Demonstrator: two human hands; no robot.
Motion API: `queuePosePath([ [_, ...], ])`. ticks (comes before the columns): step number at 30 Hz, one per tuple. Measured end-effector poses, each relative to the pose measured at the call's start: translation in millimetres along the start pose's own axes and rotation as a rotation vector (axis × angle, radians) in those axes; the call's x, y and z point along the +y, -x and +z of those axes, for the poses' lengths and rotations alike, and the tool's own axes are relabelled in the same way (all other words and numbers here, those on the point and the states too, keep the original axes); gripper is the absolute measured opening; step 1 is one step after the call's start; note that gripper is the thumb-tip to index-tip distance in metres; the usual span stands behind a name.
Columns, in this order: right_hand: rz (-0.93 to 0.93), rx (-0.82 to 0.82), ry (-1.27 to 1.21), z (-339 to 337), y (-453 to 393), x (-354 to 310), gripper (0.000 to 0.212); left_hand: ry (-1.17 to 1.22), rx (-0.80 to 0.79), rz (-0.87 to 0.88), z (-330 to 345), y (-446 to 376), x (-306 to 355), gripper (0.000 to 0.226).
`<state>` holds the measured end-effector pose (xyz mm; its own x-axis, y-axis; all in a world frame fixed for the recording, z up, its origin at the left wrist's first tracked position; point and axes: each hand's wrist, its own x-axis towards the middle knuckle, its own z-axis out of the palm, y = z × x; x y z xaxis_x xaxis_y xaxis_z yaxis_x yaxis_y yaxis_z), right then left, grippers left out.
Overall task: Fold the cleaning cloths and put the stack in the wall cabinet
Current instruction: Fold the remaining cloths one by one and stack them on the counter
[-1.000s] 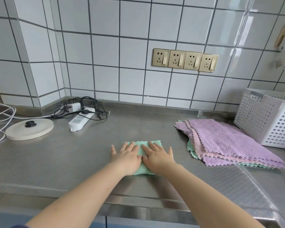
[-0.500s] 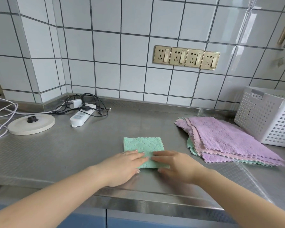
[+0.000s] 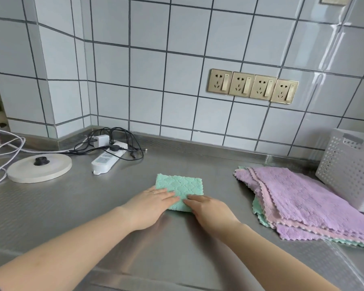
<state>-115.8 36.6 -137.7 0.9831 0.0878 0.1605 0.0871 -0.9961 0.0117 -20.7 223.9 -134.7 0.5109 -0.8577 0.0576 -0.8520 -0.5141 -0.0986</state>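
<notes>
on steel counter (image 3: 51, 206), both flat hands, left (image 3: 149, 203) and right (image 3: 208, 208), atop folded green cloth (image 3: 180, 185); no legible writing, seemingly.

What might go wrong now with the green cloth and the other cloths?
The folded green cloth may spring open if the left hand and right hand lift off. The unfolded pile hangs close to the counter's front edge, so a careless tug might drag it off.
</notes>
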Motion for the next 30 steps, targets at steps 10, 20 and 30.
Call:
queuePosePath([
  [10, 0.154, -0.094, 0.052, 2.8, -78.4, 10.2, 0.05, 0.022, -0.077, -0.143, 1.2, -64.4, -51.9, 0.061],
  [20, 0.151, -0.094, 0.0, 10.1, -94.7, 24.5, 0.05, 0.091, -0.233, -0.151, 1.1, -84.6, -67.1, 0.071],
  [30, 0.207, -0.03, -0.065, -4.5, -44.3, 49.8, 0.057, 0.171, -0.173, -0.135, -33.1, -100.9, 5.1, 0.059],
])
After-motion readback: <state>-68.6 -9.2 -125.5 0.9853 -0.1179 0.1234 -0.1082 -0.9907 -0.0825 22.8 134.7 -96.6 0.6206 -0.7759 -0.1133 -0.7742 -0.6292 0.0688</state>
